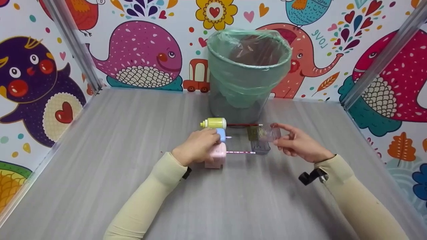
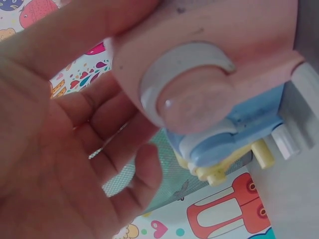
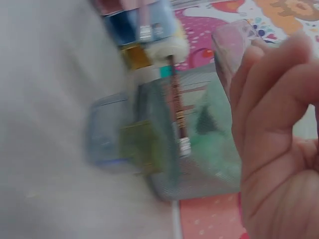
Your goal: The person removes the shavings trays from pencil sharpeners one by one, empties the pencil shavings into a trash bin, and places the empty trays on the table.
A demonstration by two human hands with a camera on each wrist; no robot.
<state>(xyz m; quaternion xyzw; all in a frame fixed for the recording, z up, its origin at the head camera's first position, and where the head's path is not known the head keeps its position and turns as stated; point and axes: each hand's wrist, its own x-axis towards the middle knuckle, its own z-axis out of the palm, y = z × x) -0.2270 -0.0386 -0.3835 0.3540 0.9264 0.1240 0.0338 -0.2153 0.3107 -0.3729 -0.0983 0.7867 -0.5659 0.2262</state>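
My left hand (image 1: 196, 145) holds the pink pencil sharpener (image 1: 218, 150), its thumb over the near side. Just beyond it stand a blue sharpener (image 1: 221, 134) and a yellow sharpener (image 1: 216, 122). Pencils stick out to their right: a dark red pencil (image 1: 242, 125) from the yellow one and a patterned pencil (image 1: 240, 152) from the pink one. My right hand (image 1: 300, 143) pinches a small clear container (image 1: 274, 133) between thumb and fingers. Beneath and left of it lie a yellowish see-through container (image 1: 252, 133) and a greyish clear container (image 1: 262, 149).
A bin (image 1: 230, 111) with a green liner (image 1: 247, 86) stands behind the sharpeners, close to the patterned back wall (image 1: 146, 50). Metal posts rise at the corners of the grey tabletop (image 1: 116, 140).
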